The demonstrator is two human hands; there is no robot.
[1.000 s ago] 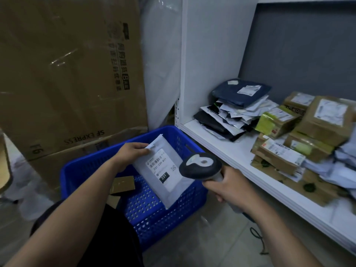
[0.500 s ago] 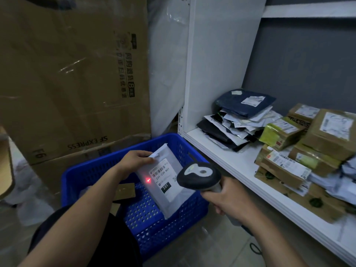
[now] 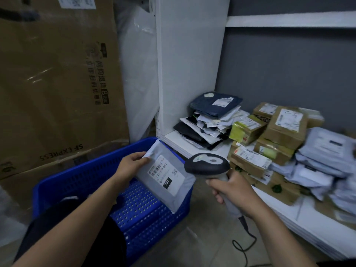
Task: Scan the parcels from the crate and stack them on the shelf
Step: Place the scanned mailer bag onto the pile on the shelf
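Observation:
My left hand (image 3: 129, 166) grips the upper left corner of a white mailer parcel (image 3: 169, 187) with a barcode label marked 231, held tilted over the right side of the blue crate (image 3: 81, 176). My right hand (image 3: 230, 188) holds a black and grey handheld scanner (image 3: 207, 166), its head just right of the parcel's label. The white shelf (image 3: 208, 149) to the right carries a stack of flat mailers (image 3: 211, 118), several brown boxes (image 3: 285, 126) and a pile of white bags (image 3: 325, 157).
A large brown cardboard box (image 3: 54, 83) wrapped in film stands behind the crate at the left. The shelf's white side panel (image 3: 188, 60) rises just beyond the crate. The scanner's cable (image 3: 244, 245) trails down to the floor. An upper shelf board (image 3: 289, 21) runs across the top right.
The red scanner dot seen on the parcel's label half a second ago is gone. My view has lifted and shifted; the parcel and scanner stay close together over the crate.

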